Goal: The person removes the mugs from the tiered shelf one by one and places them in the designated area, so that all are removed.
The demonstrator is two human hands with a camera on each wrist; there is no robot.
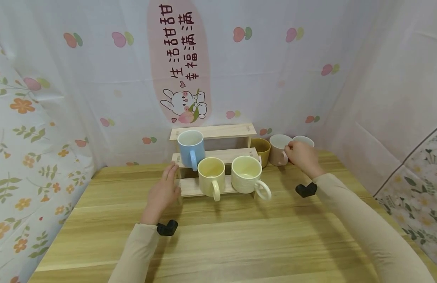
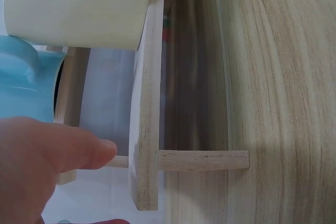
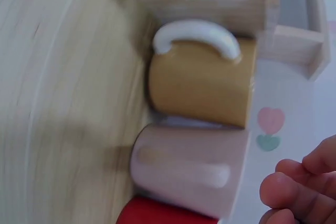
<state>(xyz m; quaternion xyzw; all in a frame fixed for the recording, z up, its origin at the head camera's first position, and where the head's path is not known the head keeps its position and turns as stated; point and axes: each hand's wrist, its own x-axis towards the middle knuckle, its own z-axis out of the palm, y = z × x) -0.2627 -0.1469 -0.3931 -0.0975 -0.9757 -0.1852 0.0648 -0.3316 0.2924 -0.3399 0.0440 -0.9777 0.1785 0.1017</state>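
Observation:
My left hand (image 1: 163, 194) is at the left end of a small tiered wooden rack (image 1: 218, 155), its fingers fairly straight beside the steps. In the left wrist view the thumb (image 2: 79, 142) lies near a shelf edge. On the rack stand a blue mug (image 1: 191, 151), a yellow mug (image 1: 211, 179) and a pale cream-green mug (image 1: 245, 177). My right hand (image 1: 303, 157) hovers by the mugs right of the rack, its fingers (image 3: 283, 190) loosely bent with nothing between them. Nearest are a pink mug (image 3: 191, 169) and a red mug (image 3: 160, 213), mostly cut off in that view.
A mustard-brown mug (image 3: 202, 82) with a white handle stands between the rack and the pink mug. Behind hangs a printed white curtain (image 1: 268, 70). Wooden tabletop (image 1: 232, 243) stretches in front of the rack. A dark cable runs down the right-hand cloth.

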